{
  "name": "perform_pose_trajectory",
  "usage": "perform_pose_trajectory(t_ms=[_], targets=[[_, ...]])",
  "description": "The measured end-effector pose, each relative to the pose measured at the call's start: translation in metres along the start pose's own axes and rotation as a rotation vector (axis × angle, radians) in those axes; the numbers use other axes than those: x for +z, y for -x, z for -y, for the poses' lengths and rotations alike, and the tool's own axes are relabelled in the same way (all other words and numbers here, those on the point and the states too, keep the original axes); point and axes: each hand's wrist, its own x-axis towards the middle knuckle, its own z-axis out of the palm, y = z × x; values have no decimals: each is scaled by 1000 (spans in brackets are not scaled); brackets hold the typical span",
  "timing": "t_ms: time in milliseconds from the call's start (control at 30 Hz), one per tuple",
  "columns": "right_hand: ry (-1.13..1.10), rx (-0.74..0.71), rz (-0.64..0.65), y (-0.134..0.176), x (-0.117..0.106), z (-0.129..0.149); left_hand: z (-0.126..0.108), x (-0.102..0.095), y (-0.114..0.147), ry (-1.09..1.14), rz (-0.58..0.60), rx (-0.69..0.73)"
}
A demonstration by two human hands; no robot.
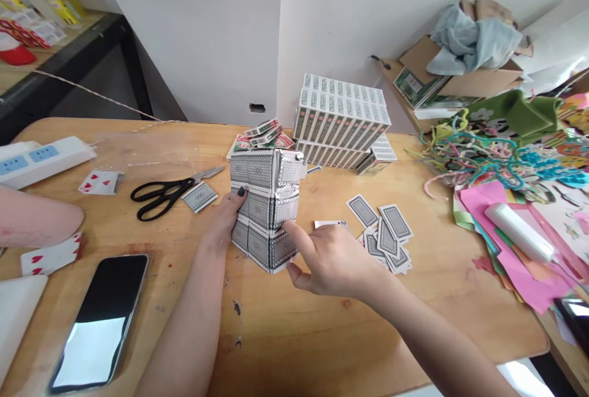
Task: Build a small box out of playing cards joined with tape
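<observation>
A tall box built from folded playing cards (257, 208), their patterned grey backs outward, stands in front of me, tilted slightly. Around its left side is my left hand (224, 220), thumb on the front face and the other fingers hidden behind. My right hand (338, 257) grips the box's right side low down, index finger pressed to the card face and thumb near the bottom corner. Loose playing cards (389, 234) lie face down to the right, with a partly covered card (331, 224) beside my right hand. Black-handled scissors (163, 193) and a folded card (199, 196) rest to the left.
Stacked card packs (343, 115) stand at the back, beside several opened boxes (264, 136). On the left are a phone (99, 323), a power strip (46, 158) and another person's arm (39, 218). Coloured paper (510, 237), a white glue gun-like device (519, 232) and yarn (478, 145) fill the right.
</observation>
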Motion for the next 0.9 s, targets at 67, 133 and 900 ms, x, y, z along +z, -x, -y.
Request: perform_pose_trajectory(t_ms=[67, 133, 900], targets=[[7, -8, -15, 0, 2, 1, 0, 0, -1, 5, -1, 0], [15, 2, -18, 0, 4, 3, 0, 0, -2, 7, -6, 0], [-88, 115, 101, -5, 7, 1, 6, -7, -7, -1, -4, 14]])
